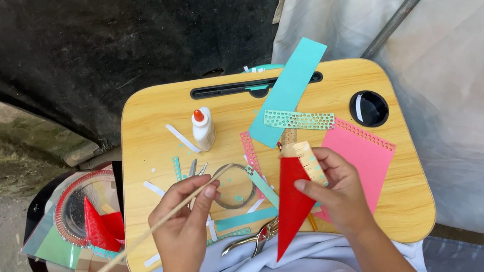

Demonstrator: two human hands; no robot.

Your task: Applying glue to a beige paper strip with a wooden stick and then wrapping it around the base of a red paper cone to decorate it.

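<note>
The left hand pinches a thin wooden stick between thumb and fingertips, closed firmly on it near its far end; the stick slants down to the near left, past the tray's edge. The right hand is clamped on a red paper cone, thumb on the face and fingers wrapped behind, holding it point-down over the near edge of the wooden lap tray. A strip of tan fringed paper sits at the cone's wide far end, under the right fingers.

The work in hand looks like fitting the stick to the cone, with both pieces held but apart. The next move would likely call for bringing the stick's far tip across to the right, toward the cone, while the right hand keeps the paper from crushing.

Around them lie a glue bottle on the far left, a clear tape ring between the hands, scissors at the near edge, a long teal strip and a pink sheet to the right. A bag of supplies rests left of the tray.
</note>
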